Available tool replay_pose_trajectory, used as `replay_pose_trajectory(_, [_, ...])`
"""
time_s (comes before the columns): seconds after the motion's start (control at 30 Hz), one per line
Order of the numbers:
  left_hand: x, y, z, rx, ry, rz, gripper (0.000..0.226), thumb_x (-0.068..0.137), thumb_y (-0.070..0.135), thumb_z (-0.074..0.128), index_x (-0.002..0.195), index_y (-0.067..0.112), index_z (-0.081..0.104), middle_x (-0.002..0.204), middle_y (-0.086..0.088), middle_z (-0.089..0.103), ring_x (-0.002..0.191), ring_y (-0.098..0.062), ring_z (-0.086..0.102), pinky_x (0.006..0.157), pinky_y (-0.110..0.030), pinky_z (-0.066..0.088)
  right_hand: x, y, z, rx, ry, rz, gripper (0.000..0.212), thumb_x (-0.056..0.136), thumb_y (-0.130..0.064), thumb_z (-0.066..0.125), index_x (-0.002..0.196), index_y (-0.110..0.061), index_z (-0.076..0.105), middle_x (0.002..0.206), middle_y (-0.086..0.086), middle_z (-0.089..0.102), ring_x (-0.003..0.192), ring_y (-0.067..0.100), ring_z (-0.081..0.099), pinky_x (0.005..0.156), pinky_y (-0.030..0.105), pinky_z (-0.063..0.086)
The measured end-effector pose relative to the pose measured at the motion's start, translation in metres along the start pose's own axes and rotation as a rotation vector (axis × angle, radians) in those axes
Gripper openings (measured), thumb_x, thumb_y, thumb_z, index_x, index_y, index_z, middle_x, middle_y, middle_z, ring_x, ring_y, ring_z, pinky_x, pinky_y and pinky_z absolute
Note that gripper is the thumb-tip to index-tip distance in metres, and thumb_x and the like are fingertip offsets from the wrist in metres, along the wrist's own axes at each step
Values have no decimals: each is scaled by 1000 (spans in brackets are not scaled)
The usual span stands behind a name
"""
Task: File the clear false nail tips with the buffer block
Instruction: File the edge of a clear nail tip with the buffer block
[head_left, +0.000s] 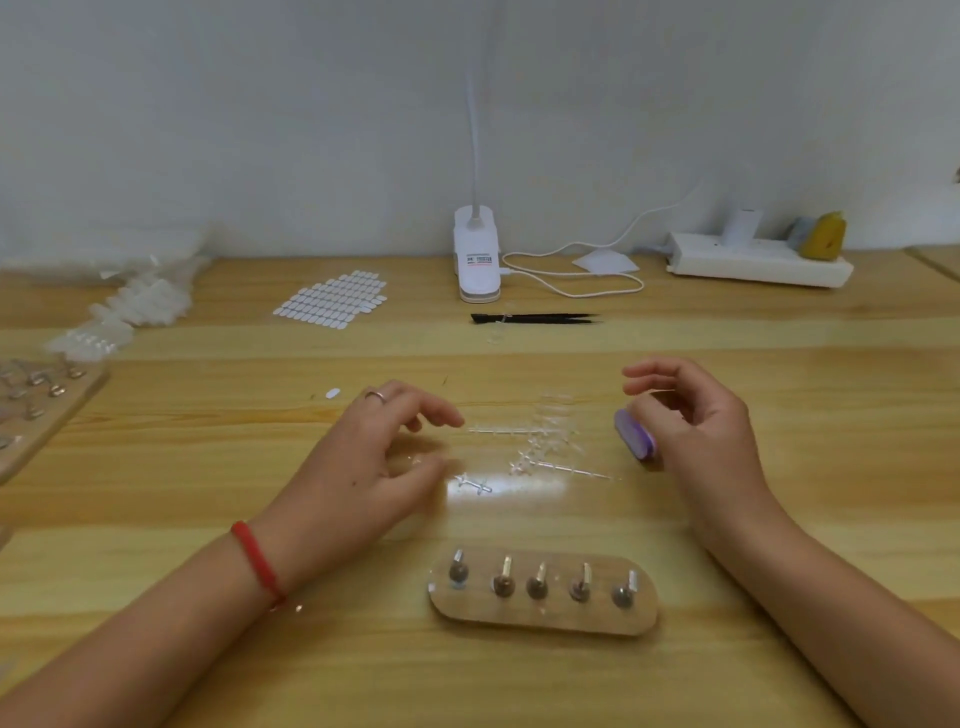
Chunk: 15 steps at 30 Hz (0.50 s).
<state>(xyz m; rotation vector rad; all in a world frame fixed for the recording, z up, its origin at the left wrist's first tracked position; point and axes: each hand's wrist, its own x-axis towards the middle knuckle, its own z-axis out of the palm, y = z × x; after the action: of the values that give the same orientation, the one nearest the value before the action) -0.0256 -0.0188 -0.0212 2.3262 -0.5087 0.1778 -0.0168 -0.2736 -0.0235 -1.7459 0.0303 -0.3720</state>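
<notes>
The right hand (696, 431) is raised just above the desk (779, 364) at centre right. Its grip is closed on the purple buffer (636, 434), pinched at the block's right end, and the forefinger arches free above it. The buffer tilts, with its left end higher and pointing toward the middle.

The left hand (374, 452) is low over the desk at centre left, palm down, with its fingers loosely bent and reaching right. A ring (375, 396) sits on one finger and a red cord (257, 564) circles the wrist. There is a faint clear glint under its thumb, but the view is too blurred there to tell whether this grip holds anything.

The clear nail tips (540, 441) lie on the desk between the two hands, a scatter of small pieces and thin sprue rods. They are just right of the left fingertips and near the buffer, but not touching it.

Nearer, a wooden stand (543, 618) carries five upright pegs in a row. Farther off lie black tweezers (535, 318), and beyond them a white clip lamp (477, 254) with its looped cable. A sheet of white oval stickers (332, 300) lies to the far left of the lamp, and a power strip (758, 265) is at far right. A second peg board (47, 410) juts in at the left edge, with clear bags (140, 301) behind it.
</notes>
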Motion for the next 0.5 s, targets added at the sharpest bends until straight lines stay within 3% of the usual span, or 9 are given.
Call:
replay_pose_trajectory(0.07, [15, 2, 9, 99, -38, 18, 35, 79, 44, 53, 113, 38, 58, 110, 16, 54, 106, -4, 44, 92, -14, 35, 0, -1, -1, -261, -129, -109, 36, 77, -5, 66, 98, -34, 67, 94, -13, 60, 81, 5, 53, 68, 15, 45])
replay_pose_trajectory(0.13, [29, 6, 17, 198, -59, -15, 40, 84, 46, 58, 122, 36, 57, 114, 13, 51, 111, -8, 40, 101, -27, 35, -1, -1, -1, -455, -149, -192, 43, 73, -4, 67, 105, -33, 65, 99, -13, 59, 94, 6, 50, 80, 11, 38])
replay_pose_trajectory(0.23, [37, 6, 23, 213, -12, -22, 26, 80, 45, 63, 105, 40, 66, 105, 15, 53, 104, -7, 42, 98, -32, 37, 0, 1, -1, -507, -118, -209, 47, 72, 5, 62, 103, -31, 64, 98, -9, 59, 93, 9, 49, 80, 4, 32])
replay_pose_trajectory(0.33, [35, 1, 23, 122, 44, -14, 13, 76, 46, 65, 85, 38, 70, 93, 17, 57, 98, -6, 46, 92, -33, 41, 4, 4, -4, -416, -115, -144, 43, 80, 10, 59, 101, -27, 64, 98, -2, 60, 88, 3, 54, 74, 4, 38])
replay_pose_trajectory(0.5, [31, -9, 12, 18, 119, -46, 10, 75, 46, 67, 79, 37, 70, 89, 17, 59, 98, -9, 51, 88, -37, 46, 7, 9, -6, -485, -42, -142, 40, 84, 4, 61, 101, -32, 62, 100, -11, 55, 96, 15, 48, 78, 16, 36])
